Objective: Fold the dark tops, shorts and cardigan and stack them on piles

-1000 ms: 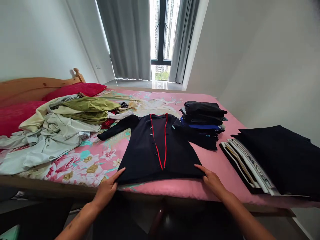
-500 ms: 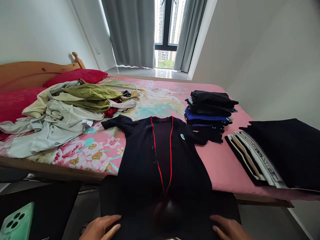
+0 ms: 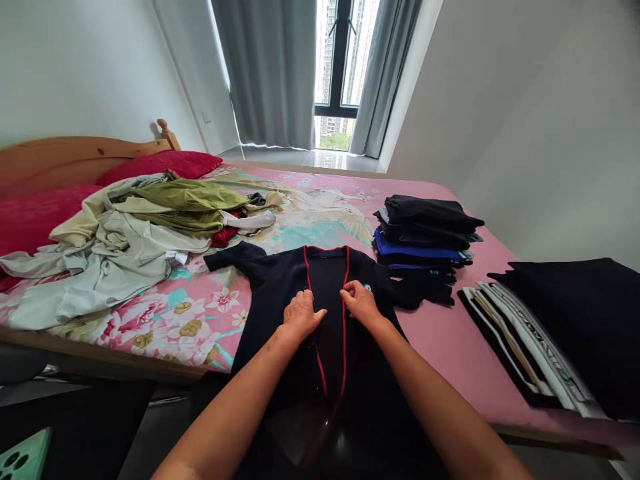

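A black short-sleeved cardigan [image 3: 273, 300] with red trim and small buttons lies front up, its upper part spread on the bed and its lower part towards me. My left hand [image 3: 301, 313] rests on the left front edge near the chest, thumb apart from the fingers. Beside it, my right hand [image 3: 361, 301] pinches the red-trimmed edge on the other side, next to a small round badge. The cardigan's front hangs apart between both hands, showing the dark inside. Its hem is dark and hard to make out.
Loose clothes [image 3: 130, 240] lie heaped at the left, near red pillows [image 3: 165, 163]. Folded dark clothes [image 3: 425, 230] are stacked right of the cardigan, with larger folded garments [image 3: 580, 320] at the far right. A green phone [image 3: 30, 453] lies at the lower left.
Both hands have moved forward from the cardigan's lower sides to its front edges at the chest. My right hand has taken hold of the trim. The view has tilted up slightly.
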A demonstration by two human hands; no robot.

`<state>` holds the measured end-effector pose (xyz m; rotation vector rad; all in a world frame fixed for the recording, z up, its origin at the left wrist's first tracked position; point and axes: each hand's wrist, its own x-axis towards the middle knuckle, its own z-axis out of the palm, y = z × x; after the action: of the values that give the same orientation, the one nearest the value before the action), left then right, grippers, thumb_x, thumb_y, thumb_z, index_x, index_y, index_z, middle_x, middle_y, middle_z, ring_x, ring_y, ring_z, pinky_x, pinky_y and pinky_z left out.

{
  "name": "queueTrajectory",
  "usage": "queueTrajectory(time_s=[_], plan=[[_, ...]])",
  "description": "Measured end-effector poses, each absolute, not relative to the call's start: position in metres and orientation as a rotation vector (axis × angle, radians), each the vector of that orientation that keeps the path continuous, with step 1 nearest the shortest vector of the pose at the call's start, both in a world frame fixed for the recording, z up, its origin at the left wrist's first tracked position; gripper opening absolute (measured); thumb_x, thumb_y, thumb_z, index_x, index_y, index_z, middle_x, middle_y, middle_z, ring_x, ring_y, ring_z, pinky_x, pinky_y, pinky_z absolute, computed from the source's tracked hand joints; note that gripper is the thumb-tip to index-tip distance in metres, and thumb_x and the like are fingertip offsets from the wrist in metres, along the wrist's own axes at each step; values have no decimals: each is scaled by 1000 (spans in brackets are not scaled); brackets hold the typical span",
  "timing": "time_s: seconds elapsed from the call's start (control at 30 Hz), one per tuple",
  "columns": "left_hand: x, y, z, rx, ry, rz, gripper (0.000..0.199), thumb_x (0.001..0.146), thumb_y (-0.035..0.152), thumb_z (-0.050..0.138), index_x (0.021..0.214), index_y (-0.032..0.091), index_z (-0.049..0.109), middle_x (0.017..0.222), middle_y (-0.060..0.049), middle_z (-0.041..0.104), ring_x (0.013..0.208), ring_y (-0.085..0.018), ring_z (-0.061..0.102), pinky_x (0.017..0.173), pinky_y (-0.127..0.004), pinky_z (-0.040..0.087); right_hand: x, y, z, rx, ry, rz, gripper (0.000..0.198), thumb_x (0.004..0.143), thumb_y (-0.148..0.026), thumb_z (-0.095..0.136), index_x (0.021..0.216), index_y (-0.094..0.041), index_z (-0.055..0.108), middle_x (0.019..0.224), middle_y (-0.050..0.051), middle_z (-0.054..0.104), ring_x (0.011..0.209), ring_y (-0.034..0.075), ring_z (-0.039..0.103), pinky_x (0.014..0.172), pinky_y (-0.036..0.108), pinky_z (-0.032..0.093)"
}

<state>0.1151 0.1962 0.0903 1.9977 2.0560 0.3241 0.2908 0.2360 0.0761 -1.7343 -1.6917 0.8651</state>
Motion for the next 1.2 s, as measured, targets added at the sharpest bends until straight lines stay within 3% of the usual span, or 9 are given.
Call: queueTrajectory(time_s=[0.07, 0.17, 0.3, 0.47, 0.6, 0.73, 0.93, 1.03, 1.2], plan=[[115, 207, 83, 1934, 2123, 191, 43, 73, 47, 61, 103, 17, 52, 107, -13, 59, 98, -27, 59, 78, -35, 45, 288, 258, 65, -1933, -1737, 686, 34, 77, -44, 56, 98, -18, 54, 81, 5, 63, 78, 20, 62, 69, 31, 48], [111, 214, 76, 1878, 2128, 135, 32, 77, 34, 53, 104, 17, 52, 104, -13, 61, 95, -27, 62, 78, -35, 46, 288, 273, 52, -2118, -1780, 597, 41, 73, -49, 59, 98, -17, 55, 90, 10, 65, 89, 26, 62, 76, 35, 46], [107, 222, 77, 1839, 2118, 108, 29, 73, 20, 50, 102, 19, 53, 98, -12, 65, 89, -28, 64, 74, -35, 45, 291, 279, 46, -2165, -1798, 620, 28, 74, -36, 54, 94, -18, 59, 91, 11, 66, 88, 26, 63, 74, 33, 44], [101, 227, 75, 1786, 2114, 214, 25, 73, 23, 51, 98, 21, 56, 93, -9, 68, 85, -28, 64, 70, -35, 44, 297, 283, 51, -2123, -1796, 651, 18, 68, -28, 55, 79, -16, 63, 84, 14, 66, 88, 28, 63, 73, 32, 43], [105, 228, 75, 1819, 2072, 469, 11, 76, 21, 50, 83, 22, 59, 85, -3, 67, 78, -19, 63, 69, -29, 43, 299, 285, 62, -2020, -1743, 728, 16, 68, -30, 54, 60, -16, 58, 65, 8, 62, 71, 22, 63, 63, 28, 44], [128, 235, 69, 1958, 1889, 864, 13, 79, 17, 49, 84, 21, 60, 81, -1, 65, 75, -14, 59, 71, -25, 44, 295, 286, 84, -1853, -1668, 814, 31, 79, -43, 42, 64, -18, 55, 56, 0, 55, 46, 11, 52, 46, 21, 40], [146, 241, 36, 2153, 1692, 863, 13, 82, 25, 55, 87, 19, 66, 89, -5, 64, 88, -18, 56, 84, -31, 45, 283, 273, 83, -1430, -1273, 1190, 33, 70, -50, 56, 62, -18, 50, 45, -7, 43, 33, 6, 35, 32, 19, 30], [143, 238, 38, 2228, 1654, 757, 20, 82, 26, 55, 97, 19, 65, 95, -7, 63, 92, -20, 56, 87, -34, 45, 278, 266, 58, -1432, -1178, 1280, 33, 66, -50, 59, 62, -18, 52, 46, -6, 47, 33, 7, 38, 31, 19, 31], [157, 174, 58, 2285, 1601, 619, 28, 84, 16, 46, 106, 21, 62, 126, -8, 54, 122, -23, 43, 103, -39, 37, 276, 260, 39, -1457, -1095, 1263, 34, 67, -51, 59, 67, -18, 54, 47, -7, 47, 35, 7, 40, 33, 19, 33]])
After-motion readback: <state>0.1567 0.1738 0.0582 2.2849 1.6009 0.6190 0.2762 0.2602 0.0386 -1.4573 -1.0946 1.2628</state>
